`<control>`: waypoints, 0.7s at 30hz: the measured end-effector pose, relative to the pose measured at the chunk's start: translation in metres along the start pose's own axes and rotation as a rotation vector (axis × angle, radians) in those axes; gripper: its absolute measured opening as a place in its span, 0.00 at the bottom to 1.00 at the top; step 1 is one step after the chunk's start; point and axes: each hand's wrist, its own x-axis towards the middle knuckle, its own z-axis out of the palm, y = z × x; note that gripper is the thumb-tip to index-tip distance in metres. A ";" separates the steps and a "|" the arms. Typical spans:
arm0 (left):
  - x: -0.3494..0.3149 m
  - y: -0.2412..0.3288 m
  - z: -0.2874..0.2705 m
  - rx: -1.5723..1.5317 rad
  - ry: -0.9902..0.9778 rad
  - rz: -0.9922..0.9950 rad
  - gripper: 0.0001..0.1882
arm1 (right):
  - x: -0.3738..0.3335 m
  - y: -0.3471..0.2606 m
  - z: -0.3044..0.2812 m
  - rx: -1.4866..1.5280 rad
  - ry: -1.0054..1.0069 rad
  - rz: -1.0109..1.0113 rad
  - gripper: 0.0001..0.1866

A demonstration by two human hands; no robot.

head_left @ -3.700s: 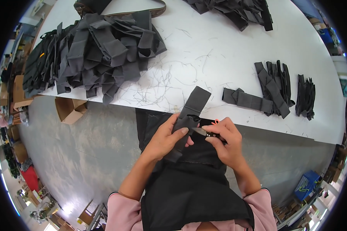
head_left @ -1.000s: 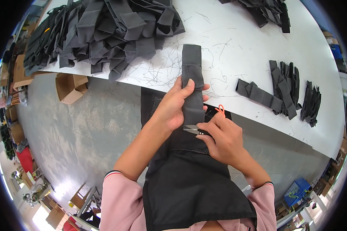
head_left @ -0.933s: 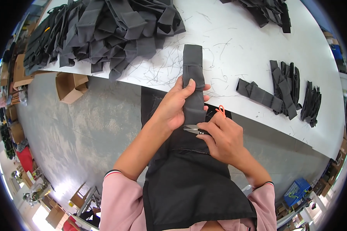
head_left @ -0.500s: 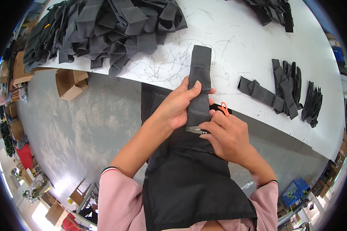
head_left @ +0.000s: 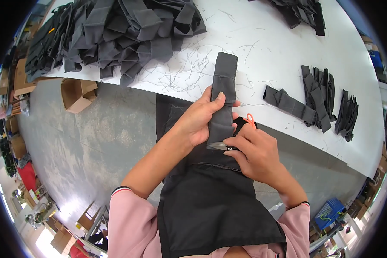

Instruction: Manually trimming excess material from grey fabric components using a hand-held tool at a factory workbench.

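My left hand is closed around a dark grey fabric strip, thumb on top and fingertips showing past its right edge. The strip has stitched cross seams; its far end reaches over the table edge, its near end hangs above my lap. In my right hand is a pair of thread snips, pinched between thumb and fingers. Their metal blades lie across the strip's near end, close together. An orange loop sticks up by my right-hand fingers.
A big heap of grey fabric strips covers the white table's left part, with loose thread ends nearby. Smaller strip piles lie at the right, another dark pile farther back. A cardboard box stands beneath the table edge.
The snips' blades, slightly apart before, are now closer together at the strip's near end. Both hands have stayed nearly in place; the view has shifted slightly.
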 end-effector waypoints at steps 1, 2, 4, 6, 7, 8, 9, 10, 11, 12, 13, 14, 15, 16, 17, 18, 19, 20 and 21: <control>0.000 0.000 0.000 0.004 0.004 0.005 0.18 | 0.000 0.001 0.001 -0.010 0.010 -0.020 0.13; 0.000 0.000 0.000 0.004 0.003 0.006 0.18 | 0.000 0.001 0.000 -0.011 0.011 -0.021 0.13; -0.001 -0.001 0.001 0.020 0.029 -0.004 0.19 | -0.002 0.001 -0.002 -0.031 -0.033 -0.046 0.13; 0.000 -0.002 0.000 0.011 0.029 -0.006 0.19 | -0.004 0.001 -0.010 0.001 -0.097 -0.045 0.13; 0.000 -0.002 0.001 0.004 0.025 -0.010 0.19 | -0.006 0.001 -0.015 0.030 -0.160 -0.041 0.13; -0.001 -0.001 0.001 0.004 0.024 -0.009 0.19 | -0.010 0.003 -0.015 0.028 -0.160 -0.041 0.13; -0.001 0.000 0.002 -0.004 0.025 -0.007 0.19 | -0.014 0.007 -0.013 0.086 -0.135 0.000 0.14; -0.001 0.000 0.002 -0.012 0.026 -0.005 0.19 | -0.016 0.009 -0.012 0.143 -0.109 0.043 0.14; 0.000 0.000 0.003 -0.011 0.025 -0.006 0.19 | -0.016 0.009 -0.010 0.142 -0.109 0.043 0.14; 0.000 0.000 0.004 -0.010 0.019 -0.005 0.18 | -0.015 0.008 -0.008 0.132 -0.061 0.057 0.14; 0.000 0.000 0.005 -0.007 0.013 -0.005 0.18 | -0.014 0.006 -0.006 0.121 -0.011 0.071 0.14; 0.000 0.001 0.005 -0.004 0.011 -0.005 0.18 | -0.011 0.005 -0.003 0.120 -0.009 0.071 0.14; 0.001 0.000 0.005 -0.005 0.004 -0.004 0.18 | -0.008 0.003 0.000 0.102 0.004 0.050 0.14; 0.001 0.000 0.004 -0.007 -0.002 -0.002 0.18 | -0.006 0.003 0.001 0.085 0.015 0.028 0.15; 0.001 0.000 0.004 -0.006 -0.003 -0.001 0.18 | -0.006 0.003 0.000 0.085 0.016 0.027 0.15; 0.000 0.000 0.003 -0.009 -0.004 0.007 0.17 | -0.007 0.002 -0.004 0.065 -0.033 0.025 0.15; 0.000 0.000 0.003 -0.012 -0.006 0.015 0.17 | -0.008 0.003 -0.006 0.044 -0.082 0.023 0.14; -0.001 0.002 0.003 -0.012 -0.007 0.018 0.17 | -0.011 0.006 -0.010 0.044 -0.081 0.021 0.14; -0.002 0.004 0.003 -0.009 0.005 0.022 0.18 | -0.015 0.010 -0.015 0.166 -0.105 0.058 0.16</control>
